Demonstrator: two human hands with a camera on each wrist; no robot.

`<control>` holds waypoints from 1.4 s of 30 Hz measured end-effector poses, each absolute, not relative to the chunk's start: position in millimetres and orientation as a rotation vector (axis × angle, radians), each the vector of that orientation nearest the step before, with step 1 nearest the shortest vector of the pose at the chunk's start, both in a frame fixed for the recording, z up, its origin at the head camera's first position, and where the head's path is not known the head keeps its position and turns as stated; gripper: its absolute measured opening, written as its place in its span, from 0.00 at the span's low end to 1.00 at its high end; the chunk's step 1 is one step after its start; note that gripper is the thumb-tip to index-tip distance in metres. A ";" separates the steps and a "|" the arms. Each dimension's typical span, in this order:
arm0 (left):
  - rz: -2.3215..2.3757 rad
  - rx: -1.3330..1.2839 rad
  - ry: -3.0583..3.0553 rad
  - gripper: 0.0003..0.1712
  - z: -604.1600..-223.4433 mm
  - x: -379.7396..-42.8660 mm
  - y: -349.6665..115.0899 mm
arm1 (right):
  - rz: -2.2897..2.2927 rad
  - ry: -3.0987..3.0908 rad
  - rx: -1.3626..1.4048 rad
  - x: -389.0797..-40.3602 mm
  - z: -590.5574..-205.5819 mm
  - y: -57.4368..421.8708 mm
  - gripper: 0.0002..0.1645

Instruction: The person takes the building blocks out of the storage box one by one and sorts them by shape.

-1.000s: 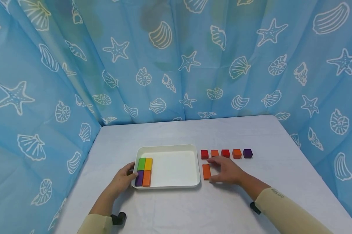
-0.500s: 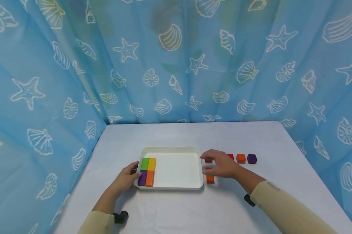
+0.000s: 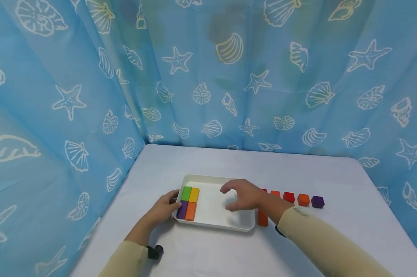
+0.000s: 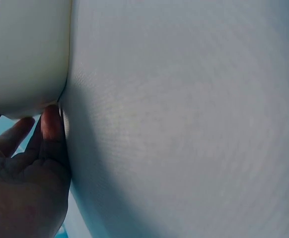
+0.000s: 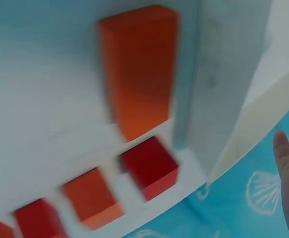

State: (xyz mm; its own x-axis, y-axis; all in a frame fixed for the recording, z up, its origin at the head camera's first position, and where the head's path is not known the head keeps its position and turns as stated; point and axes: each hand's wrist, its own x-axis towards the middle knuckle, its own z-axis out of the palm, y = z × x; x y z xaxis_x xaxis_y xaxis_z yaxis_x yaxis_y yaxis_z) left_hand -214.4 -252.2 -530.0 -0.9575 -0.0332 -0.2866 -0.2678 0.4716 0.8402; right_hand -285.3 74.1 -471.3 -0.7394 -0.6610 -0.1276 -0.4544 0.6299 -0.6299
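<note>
At the left end of a white tray (image 3: pixel 208 209), my left hand (image 3: pixel 161 209) grips the rim, thumb over it and the other fingers outside. The left wrist view has those fingers against the tray's end wall. Inside the tray's left end lie a green block (image 3: pixel 186 193), a yellow block (image 3: pixel 194 195), a purple block (image 3: pixel 182 210) and an orange block (image 3: pixel 190 211), set two by two. My right hand (image 3: pixel 244 195) hovers over the tray's right half, thumb and fingers apart, holding nothing. An orange rectangular block (image 3: pixel 262 218) lies just outside the tray's right wall, partly behind my right wrist.
Right of the tray runs a row of cubes: a red one (image 5: pixel 150 167), an orange one (image 3: pixel 275 193), another red (image 3: pixel 289 197), another orange (image 3: pixel 303 200) and a purple one (image 3: pixel 317 202). A blue shell-patterned curtain (image 3: pixel 201 115) borders the white-covered table (image 3: pixel 201 254).
My right hand has moved left from beside the orange rectangular block to above the tray. That block stays outside the tray. The left hand keeps its hold; the head view has turned right-to-left.
</note>
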 end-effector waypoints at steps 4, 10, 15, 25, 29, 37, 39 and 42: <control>1.488 -0.246 2.469 0.36 -528.8 -217.9 -248.6 | -0.723 2.505 -0.918 -288.5 -474.4 50.5 0.39; 1.498 -0.278 2.476 0.36 -527.7 -216.0 -248.8 | -0.639 2.484 -0.999 -299.2 -482.5 13.1 0.37; 1.511 -0.252 2.475 0.35 -529.4 -213.6 -248.1 | -0.574 2.520 -1.010 -308.3 -493.8 -8.5 0.36; 1.505 -0.232 2.488 0.35 -530.9 -211.3 -250.2 | -0.471 2.585 -0.897 -315.3 -512.5 -40.5 0.42; 1.505 -0.236 2.487 0.35 -529.9 -210.8 -251.6 | -0.457 2.605 -0.901 -317.4 -513.5 -43.3 0.41; 1.512 -0.241 2.462 0.34 -528.8 -209.2 -250.7 | -0.509 2.579 -0.928 -317.1 -513.0 -43.5 0.44; 1.507 -0.243 2.466 0.34 -528.6 -209.2 -250.4 | -0.502 2.583 -0.926 -317.4 -513.3 -44.4 0.43; 1.506 -0.245 2.472 0.34 -528.3 -209.6 -249.9 | -0.481 2.596 -0.913 -318.6 -514.7 -45.6 0.43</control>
State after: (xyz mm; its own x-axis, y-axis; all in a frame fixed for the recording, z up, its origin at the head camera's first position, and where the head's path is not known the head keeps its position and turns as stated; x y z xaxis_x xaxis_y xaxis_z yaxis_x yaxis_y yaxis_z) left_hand -209.6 -249.9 -528.3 -0.9581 -0.0203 -0.2858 -0.2633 0.4557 0.8503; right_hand -318.6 -45.6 -514.7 -0.7326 -0.6482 -0.2078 -0.5306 0.7350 -0.4221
